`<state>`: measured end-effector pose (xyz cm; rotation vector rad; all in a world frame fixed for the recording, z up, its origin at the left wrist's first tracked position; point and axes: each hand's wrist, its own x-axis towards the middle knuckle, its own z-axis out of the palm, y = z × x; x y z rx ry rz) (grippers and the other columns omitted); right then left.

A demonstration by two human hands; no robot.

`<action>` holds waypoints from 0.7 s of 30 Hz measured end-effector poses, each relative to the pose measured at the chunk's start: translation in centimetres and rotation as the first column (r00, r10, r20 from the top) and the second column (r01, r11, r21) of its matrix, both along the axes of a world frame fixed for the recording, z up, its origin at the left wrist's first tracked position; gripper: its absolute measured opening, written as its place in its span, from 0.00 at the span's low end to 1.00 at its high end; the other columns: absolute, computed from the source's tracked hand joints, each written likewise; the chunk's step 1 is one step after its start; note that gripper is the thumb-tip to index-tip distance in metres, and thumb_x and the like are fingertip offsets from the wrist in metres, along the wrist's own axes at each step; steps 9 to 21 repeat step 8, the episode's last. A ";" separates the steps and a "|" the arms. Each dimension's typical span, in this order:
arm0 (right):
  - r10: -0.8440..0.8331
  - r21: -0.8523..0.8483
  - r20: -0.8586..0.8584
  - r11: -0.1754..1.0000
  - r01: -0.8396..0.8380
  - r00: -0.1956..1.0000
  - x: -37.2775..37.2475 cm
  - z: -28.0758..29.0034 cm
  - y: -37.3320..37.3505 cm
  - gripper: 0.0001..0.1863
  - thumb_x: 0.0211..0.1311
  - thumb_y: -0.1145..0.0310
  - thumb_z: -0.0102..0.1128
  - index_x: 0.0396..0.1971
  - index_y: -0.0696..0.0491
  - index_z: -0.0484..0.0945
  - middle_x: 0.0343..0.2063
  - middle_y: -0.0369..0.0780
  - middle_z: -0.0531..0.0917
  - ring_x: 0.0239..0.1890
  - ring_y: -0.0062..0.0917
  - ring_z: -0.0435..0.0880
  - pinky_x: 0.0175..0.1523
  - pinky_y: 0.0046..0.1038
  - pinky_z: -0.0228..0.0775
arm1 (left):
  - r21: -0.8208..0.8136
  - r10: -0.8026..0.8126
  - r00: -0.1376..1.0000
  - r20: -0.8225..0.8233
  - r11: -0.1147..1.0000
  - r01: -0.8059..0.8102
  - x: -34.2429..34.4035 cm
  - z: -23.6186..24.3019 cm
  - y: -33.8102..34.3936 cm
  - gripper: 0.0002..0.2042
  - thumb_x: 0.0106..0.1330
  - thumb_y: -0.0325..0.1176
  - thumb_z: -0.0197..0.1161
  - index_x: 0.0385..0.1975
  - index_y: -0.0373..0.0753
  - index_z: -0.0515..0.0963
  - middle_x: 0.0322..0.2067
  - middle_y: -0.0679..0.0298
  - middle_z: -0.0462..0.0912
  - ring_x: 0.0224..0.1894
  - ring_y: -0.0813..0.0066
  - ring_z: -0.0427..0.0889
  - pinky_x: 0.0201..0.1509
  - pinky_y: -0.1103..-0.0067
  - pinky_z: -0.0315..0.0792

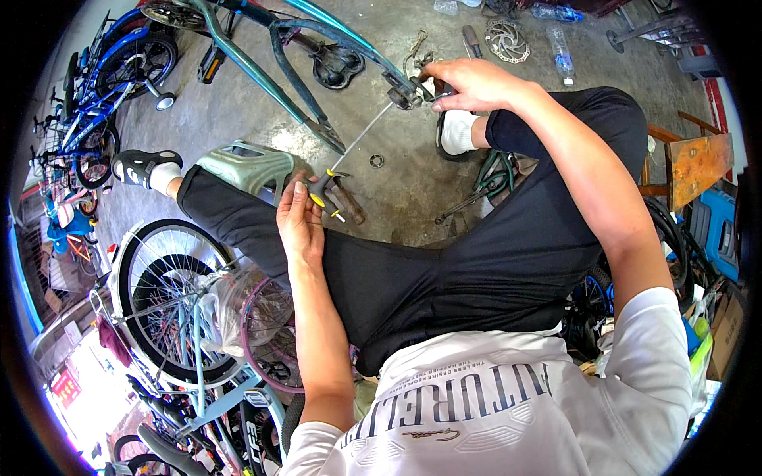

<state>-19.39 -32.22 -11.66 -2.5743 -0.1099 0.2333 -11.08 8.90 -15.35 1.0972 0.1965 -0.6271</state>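
Note:
My left hand (300, 222) is closed on the black-and-yellow handle of a T-handle hex key (367, 129). The key's long shaft slants up to the right and reaches a dark metal fitting (405, 97) at the end of a teal bicycle frame (305, 115). Beside that fitting, my right hand (480, 85) has its fingers and thumb curled around a dark part that is mostly hidden. A brown bar-shaped tool (347, 205) lies on the floor just past the left hand. Near it is a small dark ring (376, 160).
A green plastic stool (250, 163) stands by my left leg. A brake disc (508, 41), a screwdriver (471, 41) and a plastic bottle (561, 59) lie on the floor (413, 186) ahead. Parked bikes (119, 87) and a wheel (171, 278) crowd the left; a wooden piece (698, 168) is right.

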 end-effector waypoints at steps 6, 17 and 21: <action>0.054 0.038 -0.003 0.998 -0.054 0.999 0.7 -0.1 0.1 0.37 0.60 0.57 0.71 0.67 0.51 0.67 0.51 0.50 0.83 0.56 0.45 0.82 0.57 0.45 0.73 | -0.027 -0.016 0.999 -0.045 1.000 0.015 0.2 -0.2 -0.2 0.16 0.75 0.32 0.61 0.57 0.30 0.76 0.47 0.54 0.86 0.49 0.69 0.86 0.56 0.75 0.80; 0.073 0.028 -0.114 0.997 -0.070 0.991 1.7 1.4 0.6 0.38 0.60 0.55 0.71 0.68 0.49 0.66 0.53 0.50 0.82 0.57 0.43 0.82 0.57 0.43 0.74 | -0.011 -0.018 0.999 -0.046 1.000 0.017 0.2 -0.5 0.2 0.16 0.75 0.33 0.61 0.57 0.31 0.76 0.48 0.54 0.86 0.49 0.69 0.86 0.56 0.75 0.80; 0.073 0.028 -0.114 0.997 -0.070 0.991 1.7 1.4 0.6 0.38 0.60 0.55 0.71 0.68 0.49 0.66 0.53 0.50 0.82 0.57 0.43 0.82 0.57 0.43 0.74 | -0.011 -0.018 0.999 -0.046 1.000 0.017 0.2 -0.5 0.2 0.16 0.75 0.33 0.61 0.57 0.31 0.76 0.48 0.54 0.86 0.49 0.69 0.86 0.56 0.75 0.80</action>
